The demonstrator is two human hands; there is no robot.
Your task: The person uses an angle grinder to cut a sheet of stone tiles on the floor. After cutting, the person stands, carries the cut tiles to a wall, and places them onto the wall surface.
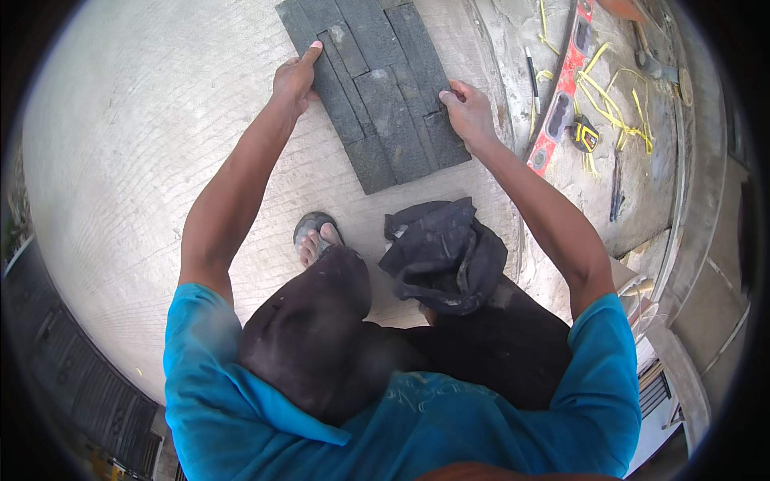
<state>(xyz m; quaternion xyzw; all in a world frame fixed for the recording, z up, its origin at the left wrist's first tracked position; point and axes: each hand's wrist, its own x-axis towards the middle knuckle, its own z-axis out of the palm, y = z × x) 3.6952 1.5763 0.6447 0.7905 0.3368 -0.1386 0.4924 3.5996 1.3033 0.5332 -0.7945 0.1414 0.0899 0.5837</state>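
Observation:
A dark grey stone cladding panel (pixel 383 96), made up of several staggered strips, is gripped between my two hands in front of me. My left hand (pixel 296 78) clasps its left edge, thumb on the upper face and fingers mostly hidden beneath. On the right edge, my right hand (pixel 470 116) is closed the same way, its thumb over the face. The panel is tilted, its near corner pointing toward my feet. Whether its far end rests on the ground I cannot tell. A crumpled black cloth (pixel 445 252) lies over my right knee.
Ribbed pale concrete (pixel 136 160) spreads to the left. To the right lie a red spirit level (pixel 557 108), a yellow-and-black tape measure (pixel 584 134), a dark marker-like stick (pixel 532 76), yellow straps (pixel 613 108) and a hammer-like tool (pixel 646 52). A dark slatted gate (pixel 68 361) stands at lower left.

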